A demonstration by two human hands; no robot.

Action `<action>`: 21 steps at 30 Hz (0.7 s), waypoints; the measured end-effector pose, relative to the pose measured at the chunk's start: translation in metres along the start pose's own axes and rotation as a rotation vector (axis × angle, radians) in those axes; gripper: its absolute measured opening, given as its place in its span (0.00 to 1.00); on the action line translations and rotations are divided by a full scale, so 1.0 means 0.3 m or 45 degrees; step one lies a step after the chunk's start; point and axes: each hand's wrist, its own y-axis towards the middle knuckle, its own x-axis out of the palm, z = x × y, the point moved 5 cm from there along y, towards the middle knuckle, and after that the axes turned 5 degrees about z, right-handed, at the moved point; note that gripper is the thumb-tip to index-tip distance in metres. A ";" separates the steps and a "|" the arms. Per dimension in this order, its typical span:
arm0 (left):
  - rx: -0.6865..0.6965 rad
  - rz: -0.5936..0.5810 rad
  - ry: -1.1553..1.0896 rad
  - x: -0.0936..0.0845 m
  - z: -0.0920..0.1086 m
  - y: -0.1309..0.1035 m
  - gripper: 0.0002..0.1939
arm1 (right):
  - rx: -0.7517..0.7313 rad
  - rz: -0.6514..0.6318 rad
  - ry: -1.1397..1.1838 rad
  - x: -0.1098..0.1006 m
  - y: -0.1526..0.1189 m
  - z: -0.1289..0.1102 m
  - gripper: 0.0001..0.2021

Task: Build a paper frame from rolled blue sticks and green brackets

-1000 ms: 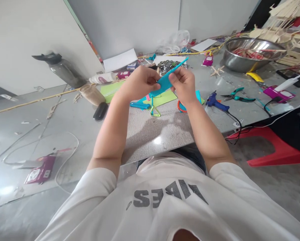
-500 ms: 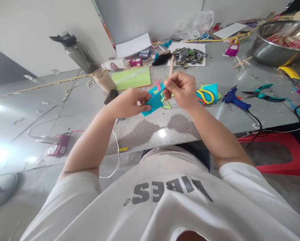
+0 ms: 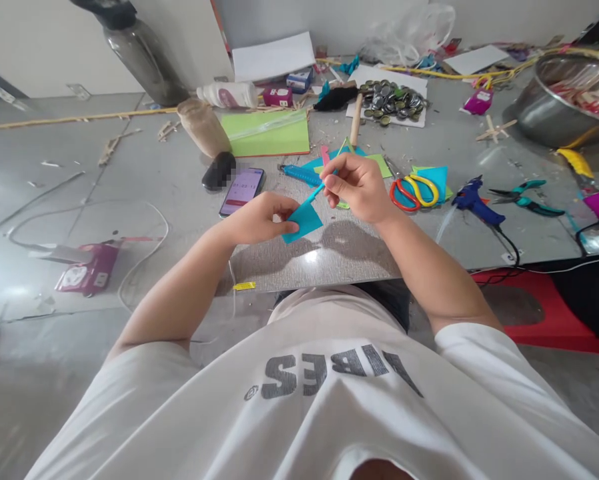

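Observation:
My left hand (image 3: 265,219) pinches a small piece of blue paper (image 3: 307,223) between thumb and fingers, just above the table. From the paper's upper edge a thin blue strip (image 3: 315,194) runs up to my right hand (image 3: 357,187), whose thumb and fingertips are closed on its far end. Whether strip and sheet are one piece, I cannot tell. Behind the hands lie a blue cutter-like tool (image 3: 300,175), partly hidden, and green and blue paper scraps (image 3: 378,165). Scissors with red and yellow handles (image 3: 423,189) rest right of my right hand.
A phone (image 3: 243,188) lies beyond my left hand. Rightward are a blue glue gun (image 3: 479,202), pliers (image 3: 529,193) and a metal bowl (image 3: 554,123). Bottle caps (image 3: 389,100), green sheets (image 3: 269,133) and a dark bottle (image 3: 139,57) stand or lie farther back.
The view has shifted, so the phone and cutter-like tool now show more fully. My hands still hold the blue paper and strip, with more of the strip visible between them.

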 end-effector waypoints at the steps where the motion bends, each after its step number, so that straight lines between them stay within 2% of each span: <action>1: -0.002 -0.027 -0.020 0.009 -0.005 -0.001 0.08 | 0.001 -0.016 -0.007 0.000 -0.001 0.002 0.39; 3: -0.012 -0.041 -0.016 0.020 -0.010 -0.004 0.08 | -0.003 -0.007 -0.022 -0.002 -0.006 0.004 0.39; 8: -0.006 0.112 0.079 0.021 -0.021 -0.005 0.16 | 0.064 0.074 -0.142 -0.001 -0.022 0.017 0.38; 14: 0.009 0.177 0.140 0.041 -0.026 0.000 0.21 | 0.040 0.217 -0.243 -0.009 -0.028 0.034 0.40; 18: 0.003 0.293 0.169 0.053 -0.015 0.003 0.25 | 0.034 0.270 -0.268 -0.019 -0.026 0.042 0.42; 21: -0.024 0.318 0.185 0.060 -0.013 0.001 0.25 | 0.064 0.284 -0.294 -0.023 -0.022 0.042 0.41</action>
